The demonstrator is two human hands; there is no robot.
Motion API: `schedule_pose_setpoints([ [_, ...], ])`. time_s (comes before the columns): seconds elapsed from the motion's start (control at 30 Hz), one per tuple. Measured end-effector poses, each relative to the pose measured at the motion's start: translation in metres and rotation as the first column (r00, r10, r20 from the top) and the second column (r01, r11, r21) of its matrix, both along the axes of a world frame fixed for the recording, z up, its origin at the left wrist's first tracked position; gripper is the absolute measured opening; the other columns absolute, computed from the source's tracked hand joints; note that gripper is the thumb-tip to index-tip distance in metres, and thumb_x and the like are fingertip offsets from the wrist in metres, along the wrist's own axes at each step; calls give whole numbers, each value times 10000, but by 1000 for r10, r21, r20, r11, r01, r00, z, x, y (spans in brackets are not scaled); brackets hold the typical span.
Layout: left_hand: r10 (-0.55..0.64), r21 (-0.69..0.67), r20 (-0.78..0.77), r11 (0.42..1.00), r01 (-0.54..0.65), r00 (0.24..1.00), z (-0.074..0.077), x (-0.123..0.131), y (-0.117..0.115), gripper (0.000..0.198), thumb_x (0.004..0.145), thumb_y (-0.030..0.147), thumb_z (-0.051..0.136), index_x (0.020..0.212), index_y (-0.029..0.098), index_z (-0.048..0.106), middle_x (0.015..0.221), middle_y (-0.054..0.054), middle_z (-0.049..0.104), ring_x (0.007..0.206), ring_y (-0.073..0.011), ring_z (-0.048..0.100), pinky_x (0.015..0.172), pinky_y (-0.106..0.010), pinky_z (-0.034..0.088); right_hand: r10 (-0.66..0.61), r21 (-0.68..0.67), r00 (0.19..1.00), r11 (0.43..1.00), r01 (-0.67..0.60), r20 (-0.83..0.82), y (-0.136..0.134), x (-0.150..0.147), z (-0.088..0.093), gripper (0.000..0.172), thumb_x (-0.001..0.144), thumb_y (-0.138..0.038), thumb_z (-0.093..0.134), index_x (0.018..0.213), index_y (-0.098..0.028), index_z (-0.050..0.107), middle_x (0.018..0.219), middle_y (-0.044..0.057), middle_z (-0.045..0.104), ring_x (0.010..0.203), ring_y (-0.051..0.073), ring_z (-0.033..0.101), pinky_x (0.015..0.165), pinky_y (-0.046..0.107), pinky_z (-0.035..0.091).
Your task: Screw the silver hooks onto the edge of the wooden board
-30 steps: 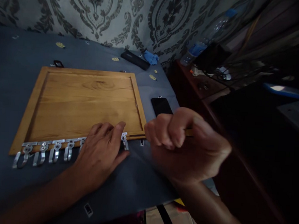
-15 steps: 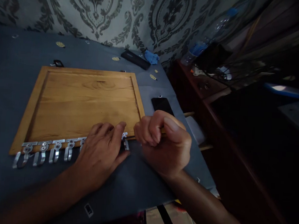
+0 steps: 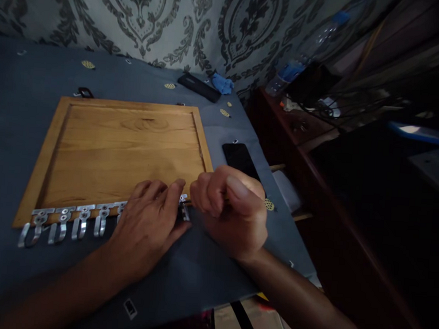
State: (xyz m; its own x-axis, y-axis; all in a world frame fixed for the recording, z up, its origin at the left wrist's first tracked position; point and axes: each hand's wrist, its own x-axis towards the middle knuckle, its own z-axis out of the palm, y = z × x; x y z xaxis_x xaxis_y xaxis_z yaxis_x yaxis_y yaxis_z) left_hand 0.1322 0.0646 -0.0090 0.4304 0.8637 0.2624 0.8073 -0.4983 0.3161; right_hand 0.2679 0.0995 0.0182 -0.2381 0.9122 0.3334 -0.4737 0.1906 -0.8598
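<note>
Starting big, with a dark blue-grey printed tablecloth spread below a pale wall covering full of dark scrollwork. Now down to a rectangular, raised-rimmed board of honey-brown wood, lying flat on the cloth, left of centre. Along its near edge, over to a row of bent silver metal hooks, partly covered by the left hand: palm down, fingers loosely spread, thumb beside the rightmost hook. And just beside the board's near right corner, on to the right hand, curled tight into a fist. Past that to a clear plastic bottle with a blue cap, a flat black phone, a slim black case and, right next to it, a crumpled blue cloth. Smallest of all, apparently gripped in that fist, a slim dark tool, mostly hidden, pointing toward the rightmost hook; can't tell its full shape.
</note>
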Motion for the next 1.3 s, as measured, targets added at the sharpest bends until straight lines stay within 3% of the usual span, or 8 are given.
schedule_pose_setpoints([
  [0.13, -1, 1, 9, 1000, 1, 1000, -1, 0, 0, 425, 875, 274, 656, 1235, 154, 467, 947, -85, 676, 939, -304, 598, 860, -468, 471, 7, 15, 993, 1000, -9, 114, 1, 6, 2, 408, 935, -359, 544, 567, -205, 458, 515, -46, 392, 469, 96, 347, 478, 275, 297],
  [0.33, -38, -37, -4, 999, 38, 999, -5, -3, 0, 217, 956, 332, 526, 1081, 164, 583, 1007, -103, 694, 969, -309, 604, 887, -506, 465, 200, 178, 837, 927, -330, 510, 19, 22, 30, 250, 876, -248, 621, 632, -192, 629, 818, 44, 660, 772, 158, 638, 684, 308, 498],
  [0.43, -42, 19, 28, 999, 41, 999, -7, -4, 0, 176, 950, 311, 550, 1060, 179, 586, 979, -85, 697, 948, -292, 612, 871, -482, 482, 297, 184, 846, 894, -410, 442, 30, 22, 29, 277, 869, -233, 635, 599, -171, 610, 830, 39, 681, 734, 136, 639, 688, 293, 508],
  [0.53, -27, 76, 51, 997, 23, 998, -8, -3, 1, 179, 902, 320, 624, 1003, 188, 559, 885, -69, 682, 876, -292, 621, 809, -470, 503, 485, 66, 835, 854, -517, 260, 36, 17, 17, 351, 898, -274, 615, 571, -160, 557, 621, 7, 618, 554, 107, 571, 576, 265, 466],
  [0.6, -1, 101, 48, 995, -4, 999, -8, -1, 1, 290, 856, 336, 681, 1029, 165, 524, 875, -89, 672, 861, -304, 625, 796, -472, 511, 520, 10, 842, 850, -527, 142, 37, 12, 10, 416, 910, -307, 599, 531, -173, 494, 480, -36, 501, 429, 74, 444, 477, 234, 368],
  [0.73, 32, 104, 28, 994, -35, 999, -7, 1, 0, 475, 774, 264, 765, 1102, 148, 442, 961, -129, 670, 904, -311, 637, 828, -465, 515, 432, -50, 901, 900, -434, -47, 33, 2, 7, 527, 941, -382, 540, 479, -196, 367, 402, -81, 279, 367, 50, 227, 410, 232, 206],
  [1.0, -2, 115, 52, 993, -4, 999, -9, -1, 0, 418, 865, 285, 656, 1176, 137, 419, 966, -127, 657, 912, -312, 633, 823, -469, 515, 177, -72, 982, 982, -173, 61, 11, -8, 5, 533, 992, -392, 436, 497, -208, 361, 456, -53, 289, 440, 95, 267, 482, 289, 242],
  [1.3, 31, 65, 76, 997, -36, 997, -11, 0, 1, 512, 910, 305, 551, 1353, 166, 335, 1005, -107, 663, 935, -309, 632, 848, -509, 501, -85, -73, 995, 993, 88, 44, 0, -19, 2, 539, 972, -435, 482, 501, -197, 371, 481, -54, 331, 435, 70, 258, 477, 273, 256],
])
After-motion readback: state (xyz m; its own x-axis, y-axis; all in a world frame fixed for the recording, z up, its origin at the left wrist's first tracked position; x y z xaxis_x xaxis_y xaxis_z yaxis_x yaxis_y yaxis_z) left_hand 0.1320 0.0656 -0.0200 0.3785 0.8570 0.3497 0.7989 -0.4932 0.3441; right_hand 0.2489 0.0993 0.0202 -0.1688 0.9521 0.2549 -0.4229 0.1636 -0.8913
